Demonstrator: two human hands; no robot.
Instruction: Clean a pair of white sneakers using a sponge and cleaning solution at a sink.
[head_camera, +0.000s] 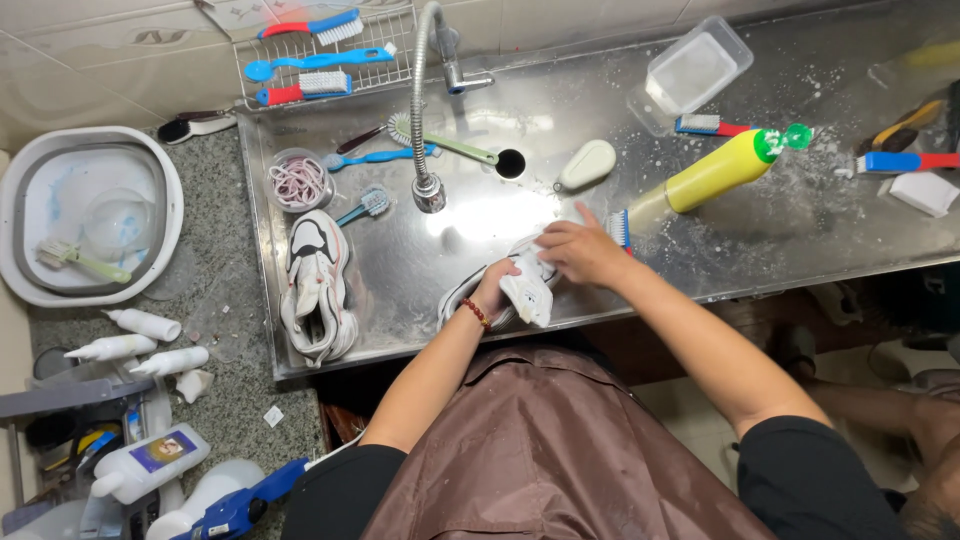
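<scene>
Far left on the speckled stone counter (225, 330): a grey-rimmed basin (90, 215) holding a green brush, and below it three white squeeze bottles (140, 345) lying on their sides. Steel sink (480, 215) next; at its left edge a white sneaker (318, 285) lies sole-down beside a small tub of laces (298, 180), with blue and green brushes near it. Flexible faucet (425, 110) hangs over the middle. Left hand (495, 285), red bead bracelet on the wrist, is closed around the second white sneaker (515, 290) at the sink's front edge, grip tight on the shoe. Right hand (580, 250) just beside it, fingers curled over a blue-handled brush (618, 228) pressed to the same shoe; grip closed on the brush, though the hand hides most of it. Further right: a white soap bar (587, 163), a yellow bottle (715, 172) with green cap lying tilted, a clear plastic container (697, 68), more brushes on the suds-spattered steel.
</scene>
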